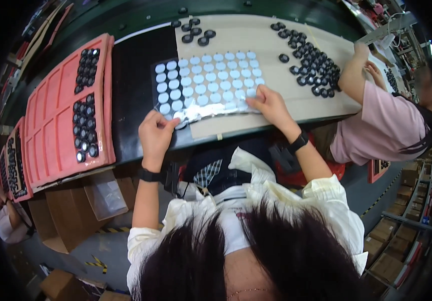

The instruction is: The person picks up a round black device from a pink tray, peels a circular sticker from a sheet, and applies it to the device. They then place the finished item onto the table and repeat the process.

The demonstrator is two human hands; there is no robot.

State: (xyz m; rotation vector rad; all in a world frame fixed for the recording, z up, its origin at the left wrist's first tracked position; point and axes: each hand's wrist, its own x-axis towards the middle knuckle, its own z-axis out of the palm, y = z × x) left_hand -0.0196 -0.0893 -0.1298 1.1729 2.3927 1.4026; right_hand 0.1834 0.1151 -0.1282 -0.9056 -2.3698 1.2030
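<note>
A clear sheet with rows of round pale-blue stickers (211, 78) lies across a beige board (216, 130) and the black surface to its left. My left hand (155, 138) pinches the sheet's near edge by its left corner, thumb against the fingers. At the right end of the same edge, my right hand (273, 106) grips it between thumb and fingers. The near edge between my hands is shiny and slightly lifted. Beyond the sheet sit several small black round parts (196, 32), and a larger heap of black round parts (316, 62) lies to the right.
A pink compartment tray (50, 115) on the left holds black round parts along its right side. A co-worker in a pink shirt (386, 120) works at the right. Below the table's left end are open cardboard boxes (70, 215). Shelves with cartons (391, 251) stand at far right.
</note>
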